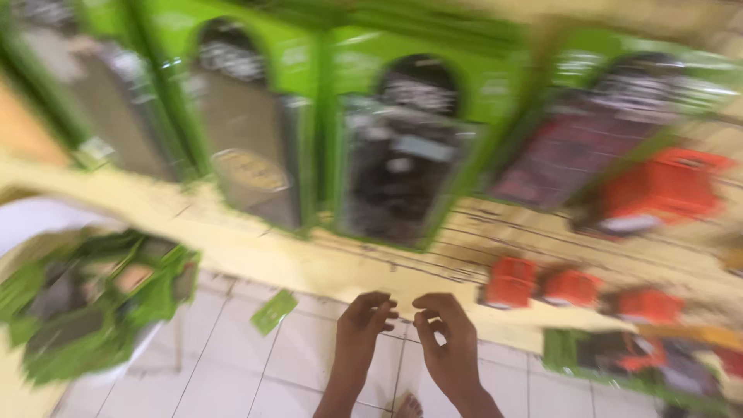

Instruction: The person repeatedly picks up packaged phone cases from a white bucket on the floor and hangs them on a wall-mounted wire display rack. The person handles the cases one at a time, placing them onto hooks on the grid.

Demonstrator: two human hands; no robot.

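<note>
Both hands are low in the view, over the white tiled floor (232, 364), just below the edge of the pale yellow bench (309, 267). The left hand (362, 329) and the right hand (445, 337) sit close together, fingertips nearly meeting, fingers curled inward. The picture is badly blurred, so I cannot tell whether anything small is pinched between them; they may be empty.

Nearest loose thing to the hands is a small green card (273, 310), lying tilted on the floor just below the bench edge, off to the left of the left hand and apart from it. It is flat, rectangular, bright green.

On the bench, just above and right of the right hand, sit small orange boxes (542, 285), three or so in a row, and a larger orange box (665, 190) further back. Behind them, leaning along the back of the bench, stand tall green packs (402, 147) with arched dark windows. Left of the bench, a heap of green packs fills a white basin (31, 220). A bare toe shows at the bottom edge.
</note>
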